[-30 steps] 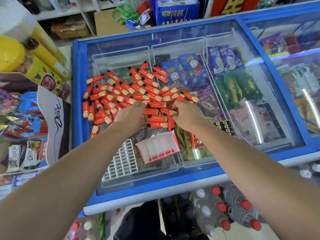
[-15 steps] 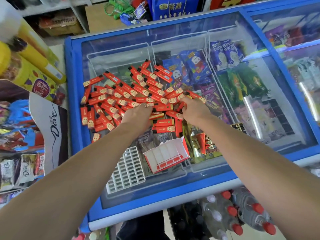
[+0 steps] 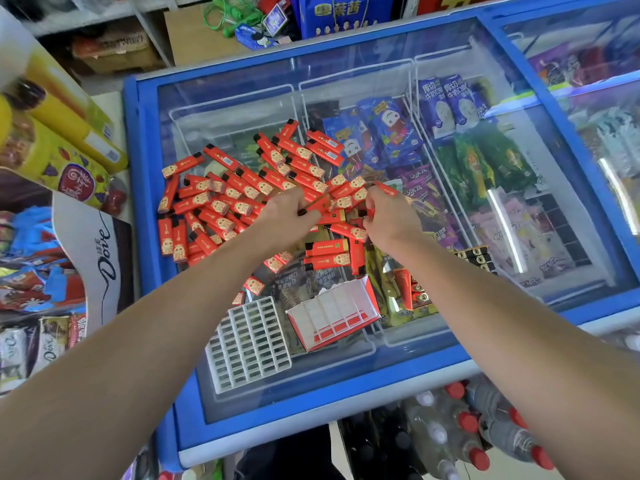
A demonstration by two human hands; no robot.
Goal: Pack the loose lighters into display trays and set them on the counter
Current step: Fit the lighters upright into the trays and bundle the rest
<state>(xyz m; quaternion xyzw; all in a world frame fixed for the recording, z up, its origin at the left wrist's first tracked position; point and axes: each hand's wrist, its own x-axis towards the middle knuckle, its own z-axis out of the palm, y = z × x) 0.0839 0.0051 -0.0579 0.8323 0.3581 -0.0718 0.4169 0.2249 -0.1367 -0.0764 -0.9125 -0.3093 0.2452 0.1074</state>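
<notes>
Several loose red lighters (image 3: 221, 199) lie scattered over the glass lid of a blue freezer (image 3: 145, 237). My left hand (image 3: 285, 214) is over the pile's near edge and pinches one red lighter (image 3: 317, 205). My right hand (image 3: 388, 216) is just to its right, fingers curled round another red lighter (image 3: 384, 188). A white grid tray (image 3: 247, 344) lies flat near the front of the lid. Beside it stands a red and white display box (image 3: 334, 315), with no lighters in it.
Ice cream packets fill the freezer under the glass. A black and gold lighter pack (image 3: 476, 256) sits right of my right forearm. Snack boxes and a Dove display (image 3: 100, 258) crowd the left. Red-capped bottles (image 3: 478, 427) stand below the freezer's front edge.
Both hands have lifted slightly off the pile, and each now holds a lighter picked from it. The camera has tilted a little, shifting the freezer in view.
</notes>
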